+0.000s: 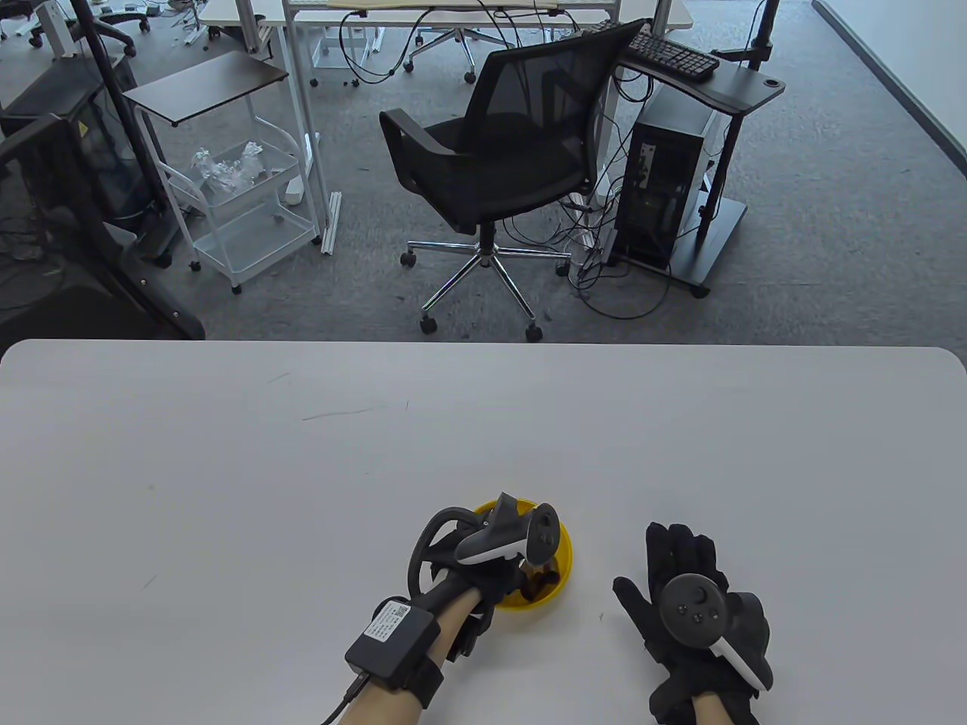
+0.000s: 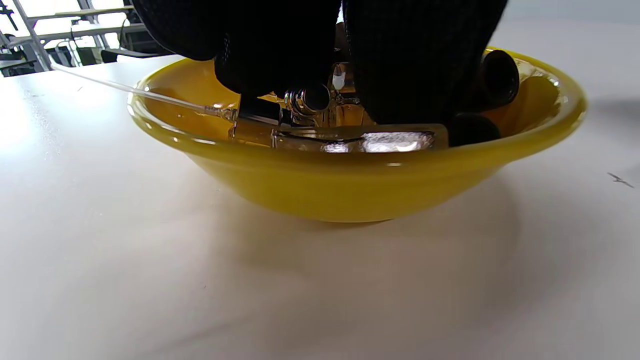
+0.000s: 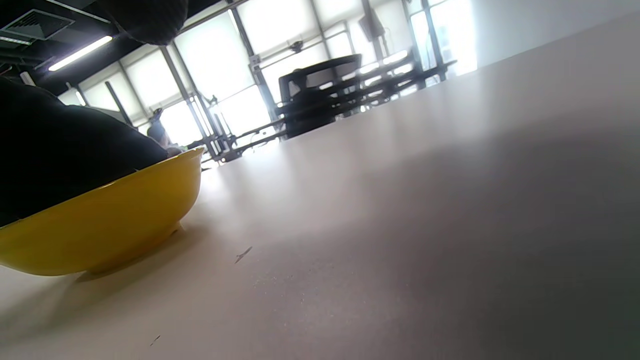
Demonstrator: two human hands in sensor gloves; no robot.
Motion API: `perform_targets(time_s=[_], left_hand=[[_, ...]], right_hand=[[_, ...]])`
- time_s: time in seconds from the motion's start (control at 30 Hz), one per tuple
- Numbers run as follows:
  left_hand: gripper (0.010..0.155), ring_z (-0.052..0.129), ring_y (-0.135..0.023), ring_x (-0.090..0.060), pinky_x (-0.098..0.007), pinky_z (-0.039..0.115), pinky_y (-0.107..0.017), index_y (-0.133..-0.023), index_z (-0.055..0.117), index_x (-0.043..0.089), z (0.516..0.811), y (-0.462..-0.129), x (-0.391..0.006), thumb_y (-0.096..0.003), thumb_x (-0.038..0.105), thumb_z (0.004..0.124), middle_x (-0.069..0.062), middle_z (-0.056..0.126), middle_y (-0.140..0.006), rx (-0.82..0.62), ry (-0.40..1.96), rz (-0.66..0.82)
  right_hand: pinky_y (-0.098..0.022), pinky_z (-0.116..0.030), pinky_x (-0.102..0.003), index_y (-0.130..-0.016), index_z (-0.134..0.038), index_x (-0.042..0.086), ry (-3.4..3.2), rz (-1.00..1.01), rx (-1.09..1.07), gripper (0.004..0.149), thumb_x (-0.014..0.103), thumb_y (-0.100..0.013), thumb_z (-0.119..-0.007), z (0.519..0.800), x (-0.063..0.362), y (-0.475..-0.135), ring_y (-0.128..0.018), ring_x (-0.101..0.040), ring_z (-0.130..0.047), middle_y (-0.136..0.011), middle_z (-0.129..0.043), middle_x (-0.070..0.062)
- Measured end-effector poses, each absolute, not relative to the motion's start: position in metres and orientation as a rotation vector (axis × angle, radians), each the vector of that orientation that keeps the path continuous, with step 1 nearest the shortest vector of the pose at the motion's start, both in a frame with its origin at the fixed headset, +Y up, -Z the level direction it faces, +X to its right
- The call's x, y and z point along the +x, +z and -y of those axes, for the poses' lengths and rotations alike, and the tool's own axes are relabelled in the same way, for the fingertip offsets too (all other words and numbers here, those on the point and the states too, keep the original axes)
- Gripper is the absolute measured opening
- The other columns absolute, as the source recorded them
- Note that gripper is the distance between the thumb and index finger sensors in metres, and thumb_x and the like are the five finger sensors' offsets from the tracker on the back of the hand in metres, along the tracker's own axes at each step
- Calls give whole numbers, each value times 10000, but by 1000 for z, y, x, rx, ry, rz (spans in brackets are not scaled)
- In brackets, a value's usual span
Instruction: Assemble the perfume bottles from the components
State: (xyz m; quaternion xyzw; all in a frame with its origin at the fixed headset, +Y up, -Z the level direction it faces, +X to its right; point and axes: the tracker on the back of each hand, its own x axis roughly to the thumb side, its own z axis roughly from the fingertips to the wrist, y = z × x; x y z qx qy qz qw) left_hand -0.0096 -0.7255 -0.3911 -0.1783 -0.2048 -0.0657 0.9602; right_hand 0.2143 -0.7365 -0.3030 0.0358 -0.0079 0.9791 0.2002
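Table view shows a yellow bowl (image 1: pixel 563 563) on the white worktop (image 1: pixel 227 468), near the front edge at about 6 o'clock. The left hand (image 1: pixel 483 581) reaches down into the bowl from its 7 o'clock side, a tracker (image 1: pixel 510 532) strapped on its back covering much of the bowl.

Left wrist view looks across the bowl's rim (image 2: pixel 350 160): gloved fingers (image 2: pixel 415 65) dip among the perfume parts inside. A clear glass bottle (image 2: pixel 350 140) lies on its side against the near wall, a metal spray collar (image 2: pixel 307 100) sits just behind it, black caps (image 2: pixel 497 77) rest at the 3 o'clock side, and a thin clear dip tube (image 2: pixel 140 92) sticks out over the rim toward 9 o'clock. Whether the left fingers pinch any part cannot be told; they hide the contact.

The right hand (image 1: pixel 691 612) lies flat on the worktop at the bowl's 3 o'clock, apart from it, fingers spread and straight, holding nothing.
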Motion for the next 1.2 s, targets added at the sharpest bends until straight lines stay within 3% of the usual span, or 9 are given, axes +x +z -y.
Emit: perform_targets(time_s=[0.4,0.63,1.2], left_hand=[[668,773,-919,-282,-489,668,-712,-1091,573,377,728,-385,-9,-486,417,852,-48,741,-1053,-282,-124,385],[640,748,-920,-285,-507,634,-726,-1071,612,342,736,-379,-15,-484,419,855,-45,750,-1025,-200,4,286],[614,802,-871,-281,-518,660,-705,-1051,646,311,742,-370,-15,-482,421,847,-13,840,-935,-22,3,220]], right_hand=[[-666,-309,-722,-1118,-153,127,2709,19,107,736,513,-649,-569,737,215,-303,-1009,-553,-125,-1185,-132,-234],[-667,-305,-721,-1120,-150,127,2691,5,128,737,512,-650,-567,738,213,-304,-1008,-554,-119,-1185,-128,-232],[-667,-302,-723,-1122,-155,123,2690,8,135,736,512,-650,-565,738,212,-303,-1007,-559,-119,-1187,-130,-232]])
